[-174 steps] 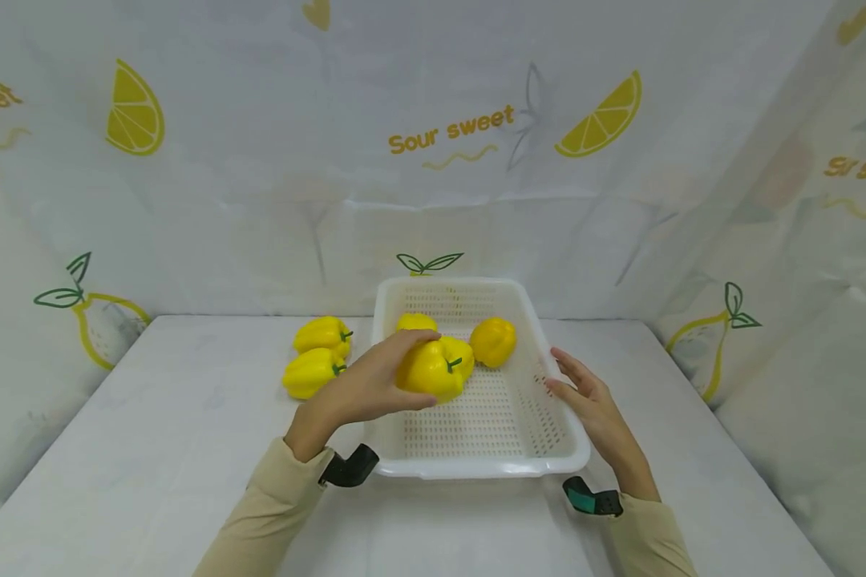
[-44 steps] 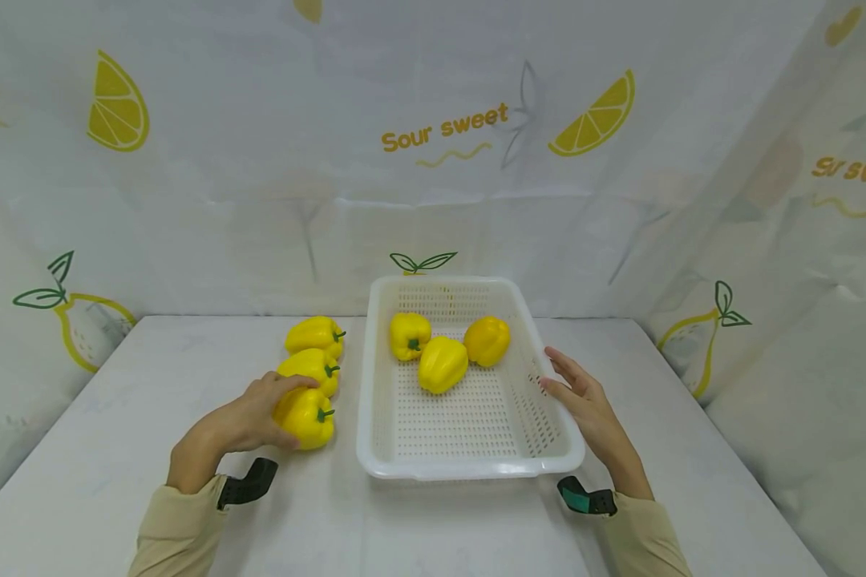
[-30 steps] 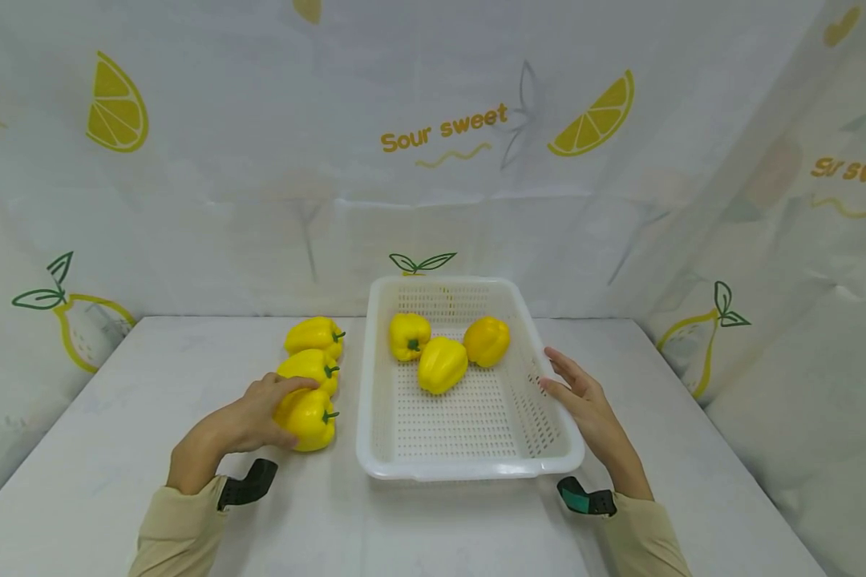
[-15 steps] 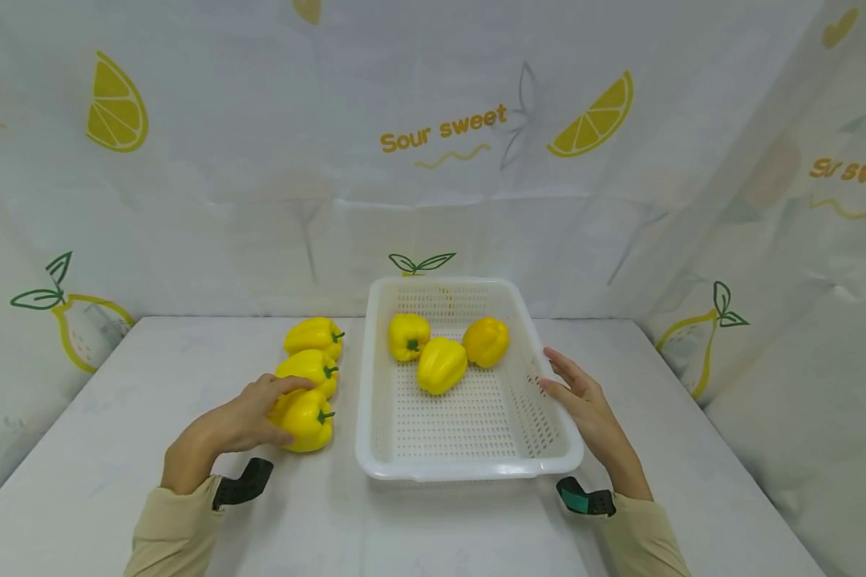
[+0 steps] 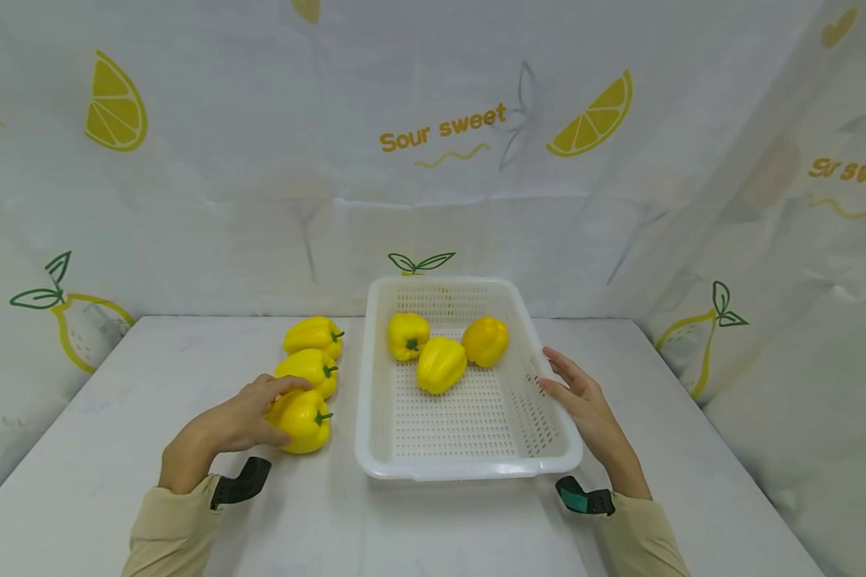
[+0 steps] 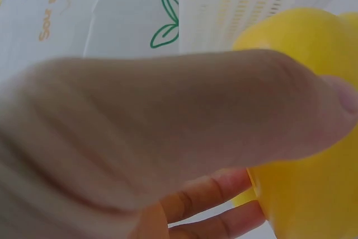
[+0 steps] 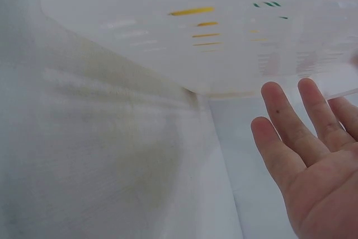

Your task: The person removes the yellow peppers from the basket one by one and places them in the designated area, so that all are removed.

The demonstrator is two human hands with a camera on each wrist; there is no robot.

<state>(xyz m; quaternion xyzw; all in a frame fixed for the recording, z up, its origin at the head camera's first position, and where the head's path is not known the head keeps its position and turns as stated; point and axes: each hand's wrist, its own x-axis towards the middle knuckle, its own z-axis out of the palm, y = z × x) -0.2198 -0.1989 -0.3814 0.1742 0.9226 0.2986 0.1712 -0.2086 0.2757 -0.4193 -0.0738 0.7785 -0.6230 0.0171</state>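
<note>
Three yellow bell peppers stand in a column on the table left of the white basket (image 5: 469, 467). My left hand (image 5: 234, 421) grips the nearest bell pepper (image 5: 305, 421), thumb on its near side and fingers on its far side; in the left wrist view the thumb (image 6: 224, 110) crosses in front of it. Just behind are the middle bell pepper (image 5: 309, 369) and the far bell pepper (image 5: 313, 335). My right hand (image 5: 595, 413) rests at the basket's right rim, its fingers nearly straight along the outer wall; the right wrist view shows these fingers (image 7: 285, 121) spread.
Inside the basket lie three more yellow bell peppers: a left one (image 5: 407, 336), a middle one (image 5: 442, 365) and a right one (image 5: 486, 341). A white cloth (image 5: 296, 200) with lemon prints hangs behind the white table (image 5: 433, 529).
Earlier my left hand held a bell pepper over the basket; now a third one stands on the table in its grip. Lately it has shifted slightly left. The right hand stays at the rim.
</note>
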